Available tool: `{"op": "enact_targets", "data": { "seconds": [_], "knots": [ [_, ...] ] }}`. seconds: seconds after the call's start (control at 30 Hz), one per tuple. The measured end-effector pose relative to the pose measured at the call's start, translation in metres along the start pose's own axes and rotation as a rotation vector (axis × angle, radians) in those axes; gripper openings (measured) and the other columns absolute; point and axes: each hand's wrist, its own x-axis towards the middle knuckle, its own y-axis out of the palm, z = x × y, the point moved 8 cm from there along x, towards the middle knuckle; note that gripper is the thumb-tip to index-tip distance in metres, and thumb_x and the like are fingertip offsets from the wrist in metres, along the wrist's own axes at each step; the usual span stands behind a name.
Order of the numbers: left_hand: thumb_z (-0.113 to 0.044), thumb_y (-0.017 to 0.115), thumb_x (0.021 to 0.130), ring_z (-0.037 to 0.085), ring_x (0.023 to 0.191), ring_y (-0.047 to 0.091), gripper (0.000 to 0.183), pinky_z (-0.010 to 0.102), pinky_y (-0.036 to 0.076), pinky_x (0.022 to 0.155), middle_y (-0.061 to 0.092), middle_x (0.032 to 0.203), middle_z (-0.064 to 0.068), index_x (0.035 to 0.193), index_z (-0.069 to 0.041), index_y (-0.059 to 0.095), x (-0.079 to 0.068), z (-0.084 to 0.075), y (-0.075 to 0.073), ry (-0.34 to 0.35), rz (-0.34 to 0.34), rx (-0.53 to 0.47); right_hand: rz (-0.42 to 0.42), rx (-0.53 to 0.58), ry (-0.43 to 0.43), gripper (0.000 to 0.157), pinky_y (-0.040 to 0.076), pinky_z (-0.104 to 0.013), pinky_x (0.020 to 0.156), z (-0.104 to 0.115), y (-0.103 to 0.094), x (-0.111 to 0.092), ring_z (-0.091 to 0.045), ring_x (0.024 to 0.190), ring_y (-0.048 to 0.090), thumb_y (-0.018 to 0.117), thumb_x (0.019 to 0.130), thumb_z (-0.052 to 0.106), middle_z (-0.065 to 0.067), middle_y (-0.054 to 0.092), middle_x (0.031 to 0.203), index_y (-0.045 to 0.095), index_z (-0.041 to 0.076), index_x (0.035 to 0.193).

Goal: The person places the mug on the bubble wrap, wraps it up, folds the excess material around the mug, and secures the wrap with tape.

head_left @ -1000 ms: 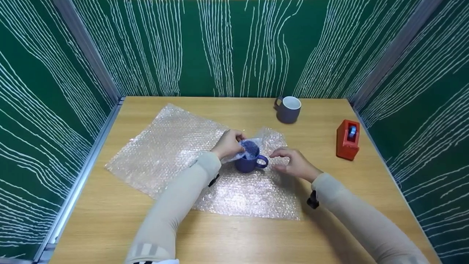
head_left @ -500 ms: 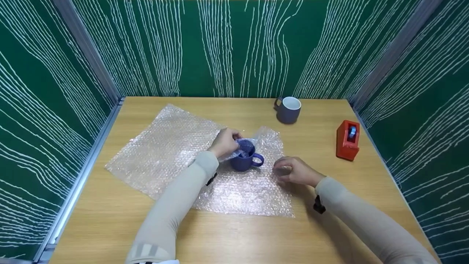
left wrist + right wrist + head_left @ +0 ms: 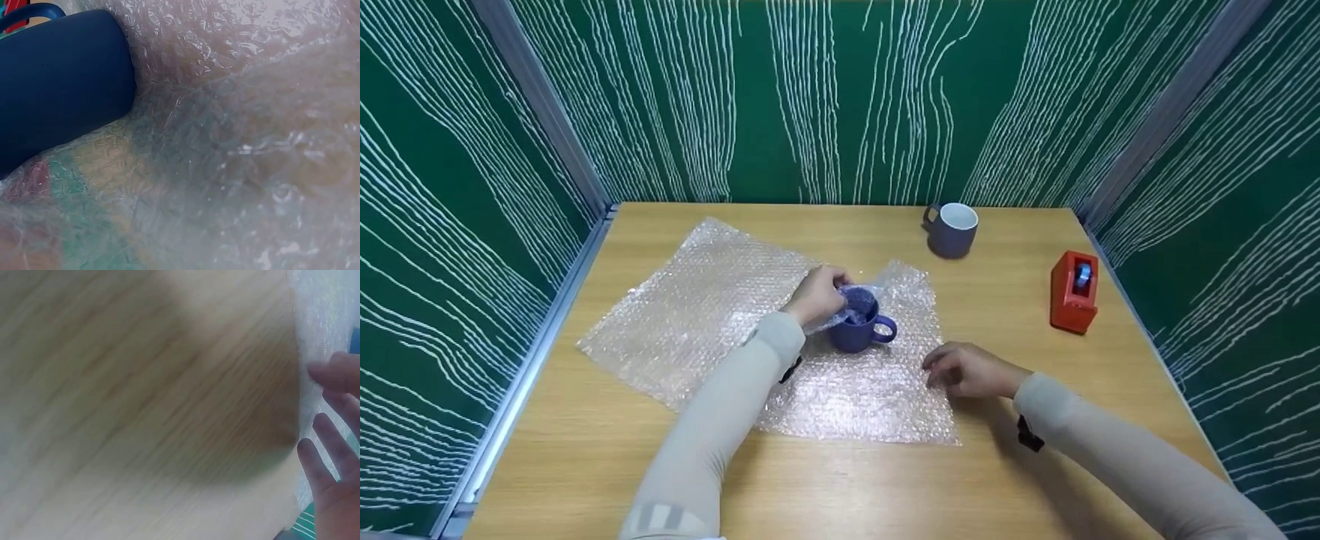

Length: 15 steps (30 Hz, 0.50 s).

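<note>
- Bench [image 3: 840,487]: wooden; its back corners show in the head view alone.
- Bubble wrap [image 3: 697,307]: clear, glinting, spread from the bench's middle toward its left edge.
- Left hand [image 3: 816,296]: pinches bubble wrap at the blue mug's rim.
- Right hand [image 3: 971,370]: released, beside the bubble wrap, toward the bench's right edge; the right wrist view reveals parted fingers.
- Blue mug [image 3: 850,339]: upright mid-bench on bubble wrap; smooth-sided in the left wrist view, bubble wrap in its mouth in the head view.
</note>
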Motion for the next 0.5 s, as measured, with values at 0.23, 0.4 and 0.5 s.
{"op": "enact_targets", "data": {
  "seconds": [0.23,0.4,0.5],
  "knots": [
    [0.012,0.061,0.082,0.019,0.089,0.058,0.033,0.036,0.051,0.085,0.066,0.091,0.0,0.105,-0.006,0.078,-0.0013,0.0005,0.0005,0.012,0.002,0.0,0.04,-0.054,-0.048,0.042,0.055,-0.064,0.109,0.0053,0.0039,-0.0048,-0.045,0.127,0.066,0.078,0.079,-0.012,-0.02,0.071,0.138,0.086,0.015,0.11],
    [0.012,0.06,0.082,0.019,0.088,0.056,0.034,0.035,0.05,0.084,0.064,0.089,0.0,0.105,-0.004,0.078,-0.0009,0.0012,0.0008,0.024,-0.004,0.003,0.0,-0.068,-0.093,0.023,0.057,-0.058,0.106,0.0036,0.0048,-0.0054,-0.041,0.122,0.07,0.086,0.086,0.001,-0.018,0.074,0.134,0.088,0.016,0.104],
    [0.012,0.06,0.082,0.018,0.087,0.057,0.033,0.036,0.05,0.084,0.065,0.089,0.0,0.104,-0.005,0.078,-0.001,0.0015,0.0005,0.025,-0.014,0.003,-0.02,-0.044,-0.101,0.016,0.057,-0.058,0.106,0.0022,0.0032,-0.0051,-0.041,0.121,0.071,0.086,0.089,0.006,-0.018,0.075,0.132,0.087,0.014,0.103]
  ]
}}
